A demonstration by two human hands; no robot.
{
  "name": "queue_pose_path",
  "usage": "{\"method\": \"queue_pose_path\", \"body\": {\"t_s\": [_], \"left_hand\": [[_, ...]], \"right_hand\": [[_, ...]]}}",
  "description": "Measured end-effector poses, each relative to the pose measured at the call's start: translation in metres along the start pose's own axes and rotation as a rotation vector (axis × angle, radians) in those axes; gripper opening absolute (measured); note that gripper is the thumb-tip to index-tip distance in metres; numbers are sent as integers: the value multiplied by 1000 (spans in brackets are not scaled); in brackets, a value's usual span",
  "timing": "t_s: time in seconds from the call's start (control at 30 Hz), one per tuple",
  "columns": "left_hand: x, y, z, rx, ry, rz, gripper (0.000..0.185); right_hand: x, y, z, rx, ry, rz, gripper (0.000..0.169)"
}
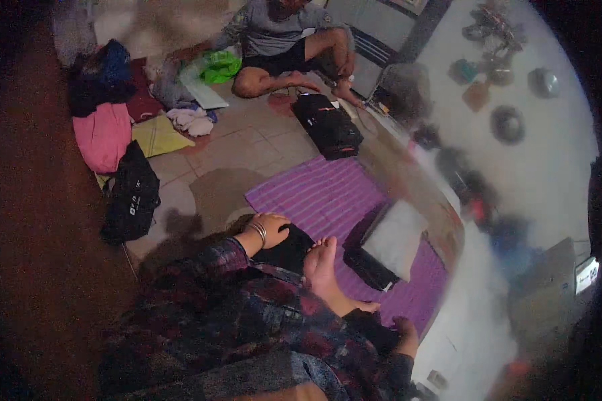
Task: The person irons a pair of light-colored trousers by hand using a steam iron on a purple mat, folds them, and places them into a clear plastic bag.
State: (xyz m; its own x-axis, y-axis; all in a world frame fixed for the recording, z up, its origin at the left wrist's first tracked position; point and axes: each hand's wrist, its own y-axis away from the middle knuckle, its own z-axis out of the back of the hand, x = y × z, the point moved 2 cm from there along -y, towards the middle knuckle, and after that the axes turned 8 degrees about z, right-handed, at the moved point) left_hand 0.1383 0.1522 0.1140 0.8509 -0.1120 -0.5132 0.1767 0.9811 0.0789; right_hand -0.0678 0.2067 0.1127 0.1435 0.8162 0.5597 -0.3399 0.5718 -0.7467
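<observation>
My left hand (271,229), with bangles at the wrist, lies over my knee in black cloth (290,248) and holds nothing. My right hand (406,331) rests by my other knee at the lower right; it is dim, and its fingers are hard to make out. Between the hands, my bare feet (320,263) are on a purple striped mat (326,180). On the mat in front of me lies a white folded cloth or packet (396,238) atop a black folded item (363,250). Just past the mat's far edge is a black bag-like item (326,123) with red trim.
Another person (286,45) sits cross-legged on the tiled floor (241,145) beyond, near a bright green bag (221,66) and a white flat panel (205,92). At left lie a pink cloth (103,135), a yellow cloth (160,134) and a black bag (135,195) bearing writing.
</observation>
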Motion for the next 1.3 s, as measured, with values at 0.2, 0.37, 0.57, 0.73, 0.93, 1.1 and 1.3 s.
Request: {"method": "queue_pose_path", "body": {"t_s": [0.2,0.37,0.57,0.73,0.93,1.1,1.3], "left_hand": [[19,-2,-7,-6,38,-18,44],[15,0,-8,-15,53,2,42],[40,-11,-4,-134,352,-29,36],[86,-68,43,-534,752,280,45],[131,-128,181,-1338,276,491,89],[104,-173,218,-922,6,516,112],[157,-245,164,-590,204,354,91]], "right_hand": [[-12,7,-7,55,-81,76,60],[-28,23,-13,-20,-262,21,59],[-28,40,-1,33,-216,-141,51],[15,43,60,29,-20,-480,41],[93,57,161,-63,222,-904,34],[149,78,219,-212,438,-1157,33],[103,145,262,-303,530,-1409,33]]}}
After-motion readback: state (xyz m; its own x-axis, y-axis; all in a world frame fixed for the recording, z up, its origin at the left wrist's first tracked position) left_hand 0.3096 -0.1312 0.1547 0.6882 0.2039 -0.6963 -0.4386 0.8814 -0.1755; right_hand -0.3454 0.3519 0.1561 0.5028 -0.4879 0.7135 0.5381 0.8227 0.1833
